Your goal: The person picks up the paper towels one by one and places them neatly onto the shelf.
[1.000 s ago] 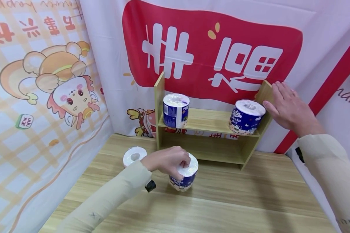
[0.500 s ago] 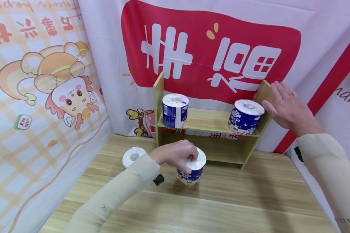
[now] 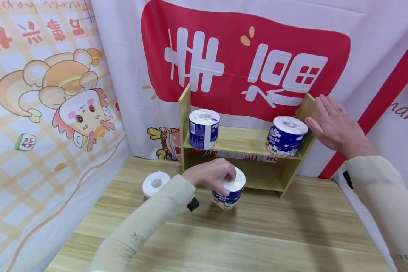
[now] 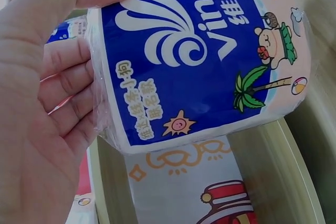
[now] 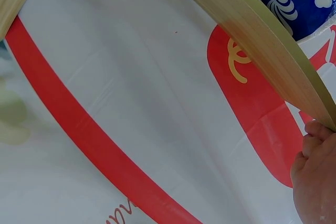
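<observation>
My left hand (image 3: 212,175) pinches a toilet paper roll (image 3: 228,198) by its top, thumb on the side and fingers at the core. Its blue wrapper with a white shell logo fills much of the left wrist view, where the roll (image 4: 184,61) overlaps the shelf. In the head view it is in front of the lower compartment of the small wooden shelf (image 3: 244,139). My right hand (image 3: 338,126) rests with straight fingers at the top of the shelf's right side panel (image 5: 273,51). Two more wrapped rolls stand on the upper board, one left (image 3: 204,130) and one right (image 3: 286,138).
Another toilet paper roll (image 3: 155,184) stands on the wooden table (image 3: 258,241) left of the shelf, partly behind my left sleeve. Printed cloth hangings (image 3: 122,75) close off the back and both sides.
My left hand has carried the roll to the right and toward the shelf's lower compartment. The right hand and the other rolls have stayed in place.
</observation>
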A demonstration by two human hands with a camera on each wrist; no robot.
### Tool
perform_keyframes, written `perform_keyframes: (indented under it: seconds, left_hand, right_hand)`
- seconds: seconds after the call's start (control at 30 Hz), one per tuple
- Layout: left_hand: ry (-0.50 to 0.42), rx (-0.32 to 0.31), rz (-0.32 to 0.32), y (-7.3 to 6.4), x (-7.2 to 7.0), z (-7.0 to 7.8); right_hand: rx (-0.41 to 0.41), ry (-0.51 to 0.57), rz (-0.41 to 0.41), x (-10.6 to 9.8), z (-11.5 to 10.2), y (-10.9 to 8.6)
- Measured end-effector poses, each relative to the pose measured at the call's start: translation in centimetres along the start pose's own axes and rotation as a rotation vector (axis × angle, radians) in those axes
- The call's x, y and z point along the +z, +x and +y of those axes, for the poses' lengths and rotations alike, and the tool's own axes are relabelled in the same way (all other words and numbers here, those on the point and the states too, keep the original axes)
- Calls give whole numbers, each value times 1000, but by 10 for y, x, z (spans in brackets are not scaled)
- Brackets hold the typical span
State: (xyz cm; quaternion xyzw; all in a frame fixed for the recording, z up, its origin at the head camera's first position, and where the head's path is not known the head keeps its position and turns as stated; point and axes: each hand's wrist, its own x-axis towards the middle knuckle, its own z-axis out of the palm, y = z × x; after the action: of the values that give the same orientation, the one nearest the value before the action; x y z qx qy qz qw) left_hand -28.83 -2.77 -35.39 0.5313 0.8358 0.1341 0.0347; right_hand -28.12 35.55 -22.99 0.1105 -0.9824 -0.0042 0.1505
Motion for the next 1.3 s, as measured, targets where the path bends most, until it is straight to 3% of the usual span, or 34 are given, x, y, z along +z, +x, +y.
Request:
perform_keyframes:
  seconds: [0.4, 0.83, 1.3]
  left_hand:
    - [-8, -18, 29, 20, -1, -3]
    - [1, -6, 33, 40, 12, -6]
    - [-4, -39, 71, 58, 24, -13]
  right_hand:
    - [7, 6, -4, 0, 0, 1]
    - [8, 18, -3, 1, 0, 0]
    - [13, 24, 0, 1, -1, 0]
